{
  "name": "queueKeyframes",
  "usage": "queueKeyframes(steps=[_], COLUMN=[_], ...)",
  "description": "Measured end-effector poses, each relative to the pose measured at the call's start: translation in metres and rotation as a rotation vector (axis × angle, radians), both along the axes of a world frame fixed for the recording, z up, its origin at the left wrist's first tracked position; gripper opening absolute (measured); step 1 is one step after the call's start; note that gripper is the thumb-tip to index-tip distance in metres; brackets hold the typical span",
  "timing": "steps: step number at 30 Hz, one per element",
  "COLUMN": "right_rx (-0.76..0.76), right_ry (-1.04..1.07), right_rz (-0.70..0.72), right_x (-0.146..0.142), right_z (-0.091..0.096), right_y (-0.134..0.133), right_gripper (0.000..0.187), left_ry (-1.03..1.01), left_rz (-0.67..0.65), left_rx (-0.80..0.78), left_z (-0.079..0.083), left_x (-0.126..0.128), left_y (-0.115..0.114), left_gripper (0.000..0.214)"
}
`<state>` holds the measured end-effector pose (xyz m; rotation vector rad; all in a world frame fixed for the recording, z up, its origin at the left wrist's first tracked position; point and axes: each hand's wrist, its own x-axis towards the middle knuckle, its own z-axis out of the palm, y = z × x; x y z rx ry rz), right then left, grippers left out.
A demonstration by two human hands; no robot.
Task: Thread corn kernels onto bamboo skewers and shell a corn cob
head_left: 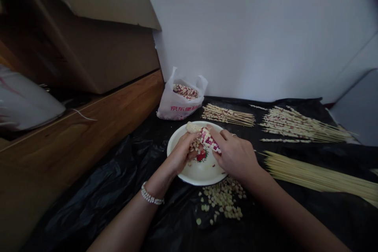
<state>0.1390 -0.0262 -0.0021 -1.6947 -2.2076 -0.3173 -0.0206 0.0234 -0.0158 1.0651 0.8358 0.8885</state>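
Over the white enamel basin, my right hand grips an ear of corn with white and dark red kernels. The ear is tilted, and its far left end is a bare pale cob. My left hand is curled just below the bare part, with loose corn kernels showing in its cupped fingers. Its thumb lies close to the cob; whether it presses on it I cannot tell. A red printed pattern and a few kernels show on the basin's floor.
Loose pale kernels lie on black plastic sheeting before the basin. Behind stands a white bag of corn ears. Rightward lie threaded skewers, more threaded skewers and bare sticks. A cardboard box stands left.
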Motion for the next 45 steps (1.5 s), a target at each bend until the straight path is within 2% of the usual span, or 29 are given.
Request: queueKeyframes(steps=[10,17,24,33,40,45], right_rx=[0.021,0.053,0.023,-0.059,-0.089,-0.105], right_ry=[0.013,-0.017,0.067,0.177,0.179,0.173], right_rz=[-0.015,0.005,0.021,0.049,0.026,0.032], right_x=[0.0052,0.0016,0.0022,0.0036,-0.0005,-0.0039], right_z=[0.0006,0.0004,-0.0023,-0.005,-0.0066,-0.0033], right_y=[0.0031,0.0,0.0018,0.0054,0.0042,-0.0002], right_gripper=[0.059,0.063,0.06,0.064,0.063,0.061], left_ry=[-0.032,0.002,0.021,0.029,0.03,0.037], left_rz=[0.013,-0.006,-0.003,0.024,0.025,0.029], left_rx=[0.045,0.042,0.058,0.078,0.057,0.01], left_z=[-0.0028,-0.0003,-0.0015,-0.0008,-0.0054,-0.0027], left_x=[-0.0016,-0.0004,0.0004,0.0012,-0.0012,-0.0011], left_y=[0.0012,0.0001,0.0002,-0.0003,0.001,0.0011], left_gripper=[0.012,0.04,0.04,0.031,0.022,0.014])
